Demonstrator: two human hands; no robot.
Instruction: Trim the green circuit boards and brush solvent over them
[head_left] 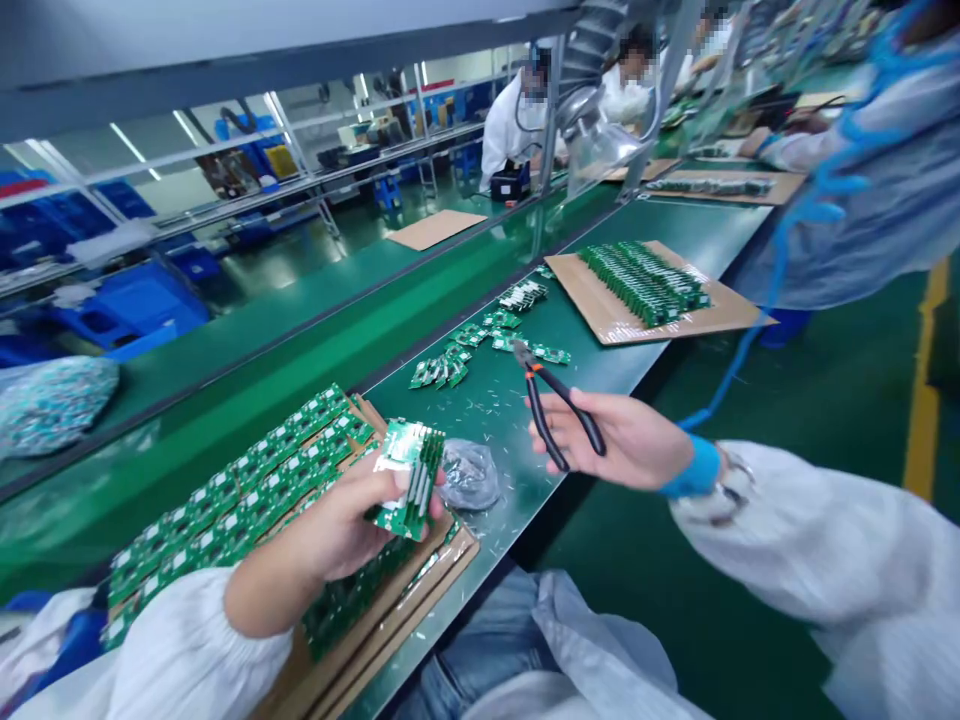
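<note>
While the left hand (349,525) grips a small stack of green circuit boards (409,470), the right hand (630,440) carries side cutters (561,388) with black handles, the two hands well apart. The stack is up in the air over the near end of the green bench (611,385), in front of rows of boards (259,490) laid on cardboard; left thumb on the face, fingers curled round the far edge and underside. Right-hand grip looks loose: handles spread, lying across the fingers, thumb by the upper one, tips pointing away toward loose boards (439,370) on the bench. Handling, my guess: the stack is light, each board thin and stiff, faces likely smooth enough to slide on one another, and they do sit slightly fanned. Parts and solder probably chip or bend if squeezed across the face, so best hold is by the outer edges, thumb and fingers at opposite sides, pressure just enough to stop slipping. Cutters look heavier than one board, hard and not fragile; take them low on the handles, away from the metal tips. Pale bits (480,405) are scattered on the bench, maybe sharp. Crumpled clear plastic (471,473) lies just beside the stack, likely soft and slippery. Board count: can't tell.
</note>
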